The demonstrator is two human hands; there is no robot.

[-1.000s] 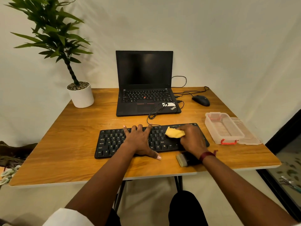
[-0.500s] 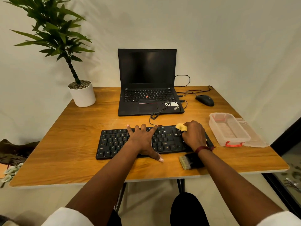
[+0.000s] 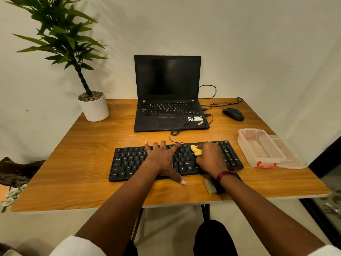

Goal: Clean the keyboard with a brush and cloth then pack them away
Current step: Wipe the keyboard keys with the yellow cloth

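A black keyboard (image 3: 127,161) lies across the front middle of the wooden table (image 3: 77,163). My left hand (image 3: 164,159) lies flat on its middle keys with the fingers spread. My right hand (image 3: 210,158) holds a yellow cloth (image 3: 196,150) against the keys on the right half; most of the cloth is hidden under the fingers. A brush (image 3: 210,186) with pale bristles and a dark handle lies on the table just in front of the keyboard, partly under my right wrist.
A clear plastic box (image 3: 258,146) with a red clasp stands at the right, its lid (image 3: 289,156) beside it. An open black laptop (image 3: 167,100), a mouse (image 3: 233,114) and cables sit at the back. A potted plant (image 3: 93,106) stands back left.
My right hand has slid the yellow cloth across the right keys, first toward the back edge, then back leftward. My left hand has stayed flat on the keyboard.
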